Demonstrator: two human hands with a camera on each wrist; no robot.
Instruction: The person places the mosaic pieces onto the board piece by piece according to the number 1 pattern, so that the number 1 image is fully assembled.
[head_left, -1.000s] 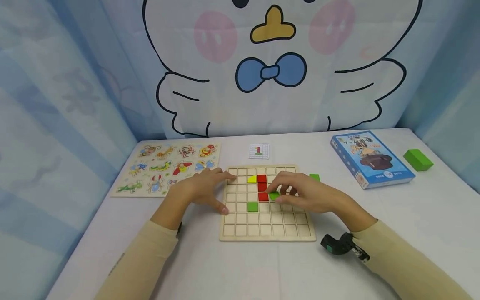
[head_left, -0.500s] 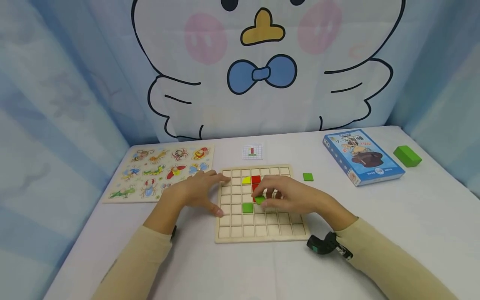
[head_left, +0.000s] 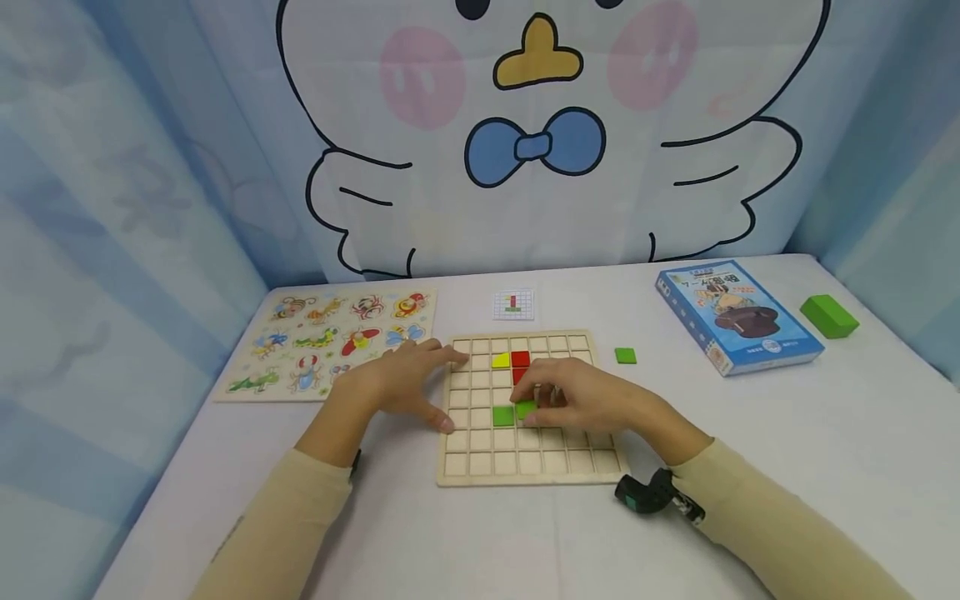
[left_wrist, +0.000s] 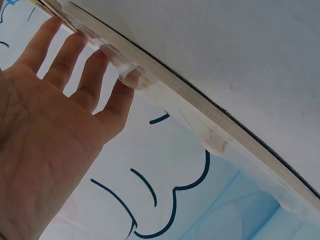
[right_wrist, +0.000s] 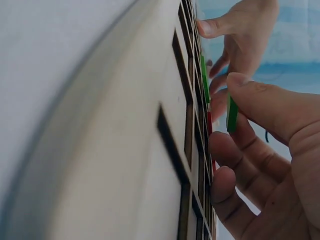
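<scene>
My right hand (head_left: 581, 398) pinches a green square tile (head_left: 527, 409) between thumb and finger, close over the wooden grid board (head_left: 532, 480). In the right wrist view this green tile (right_wrist: 232, 114) stands edge-on beneath the thumb, slightly off the board's surface. Directly left of it, another green tile (head_left: 503, 416) lies in a cell. Red tiles (head_left: 521, 358) form a column behind, partly hidden by my fingers, with a yellow piece (head_left: 501, 361) beside the top one. My left hand (head_left: 401, 379) rests at the board's left edge, thumb and fingers spread.
A loose green tile (head_left: 626, 356) lies right of the board. Behind it are a small pattern card (head_left: 513, 305), a blue box (head_left: 738, 321) and a green block (head_left: 828, 316). An insect picture board (head_left: 322, 333) lies at the left; a curtain hangs at the back.
My right hand has carried the green tile toward me and slightly left, from beside the red column to beside the placed green tile. The left hand stays at the board's edge.
</scene>
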